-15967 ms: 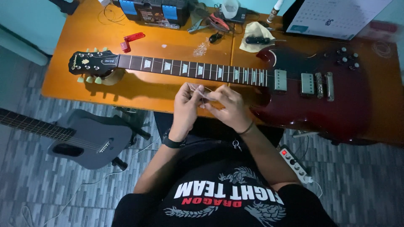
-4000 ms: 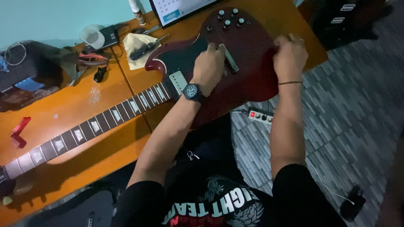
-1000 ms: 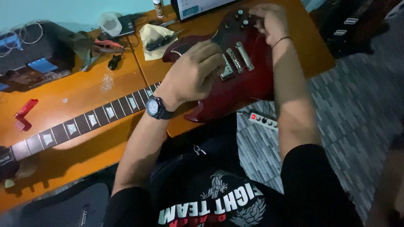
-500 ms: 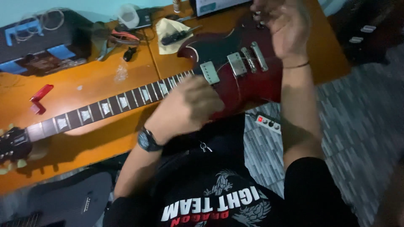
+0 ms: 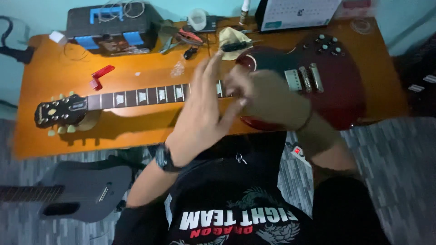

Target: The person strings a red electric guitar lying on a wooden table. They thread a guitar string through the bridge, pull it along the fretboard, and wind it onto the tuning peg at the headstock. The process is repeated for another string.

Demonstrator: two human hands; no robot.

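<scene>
A dark red electric guitar [image 5: 336, 86] lies flat on the orange wooden table [image 5: 136, 131]. Its neck runs left to the black headstock [image 5: 61, 111]. My left hand [image 5: 204, 113], with a black wristwatch on the wrist, is raised over the neck where it joins the body, fingers spread and holding nothing. My right hand [image 5: 268, 97] is close beside it, over the body's lower left edge. It is blurred by motion, with its fingers drawn toward the left fingertips. Whether it pinches anything I cannot tell.
At the table's back are a black and blue toolbox [image 5: 113, 27], pliers [image 5: 181, 36], a yellow cloth [image 5: 231, 38] and a white calendar sheet [image 5: 295, 11]. A red string winder [image 5: 102, 75] lies near the neck. A grey guitar [image 5: 77, 193] and a power strip [image 5: 297, 152] lie on the floor.
My right hand has come down from the knobs at the body's top. My left hand has lifted off the table edge and spread. Both now meet over the neck joint.
</scene>
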